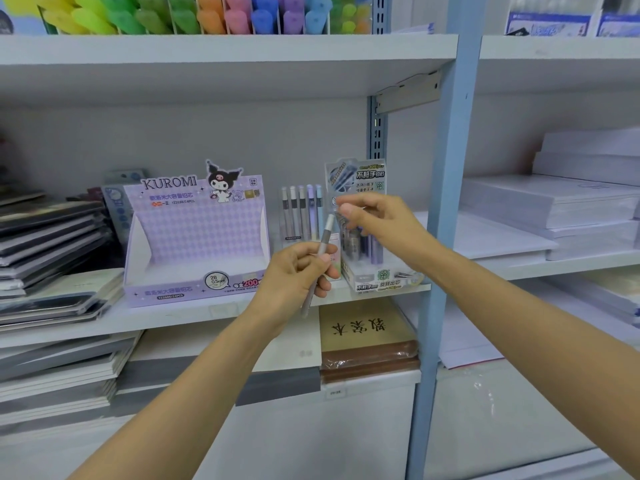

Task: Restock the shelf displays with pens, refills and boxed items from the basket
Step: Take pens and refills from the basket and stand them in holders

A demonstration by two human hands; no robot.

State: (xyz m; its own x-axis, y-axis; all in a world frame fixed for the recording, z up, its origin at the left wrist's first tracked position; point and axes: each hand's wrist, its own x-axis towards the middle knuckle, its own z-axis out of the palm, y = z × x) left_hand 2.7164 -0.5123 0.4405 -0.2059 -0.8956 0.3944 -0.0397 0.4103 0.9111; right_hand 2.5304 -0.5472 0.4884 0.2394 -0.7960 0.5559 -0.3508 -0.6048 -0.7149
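holding the slim grey pen (323,237) nearly upright in our left hand (298,271), fingers curled round its lower barrel before the shelf (207,313) edge, we should lower the smooth round barrel straight into the clear plastic stand (301,213) beside the pastel ones. our right hand (377,223) hovers by the pen's top, fingers half curled and blurred; we cannot tell whether it pinches anything.

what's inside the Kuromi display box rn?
No stock shows in the Kuromi display box: only its checkered back panel and white side flaps. Its front lip hides the tray floor's front edge, and the left hand, holding a grey pen, covers the right corner.
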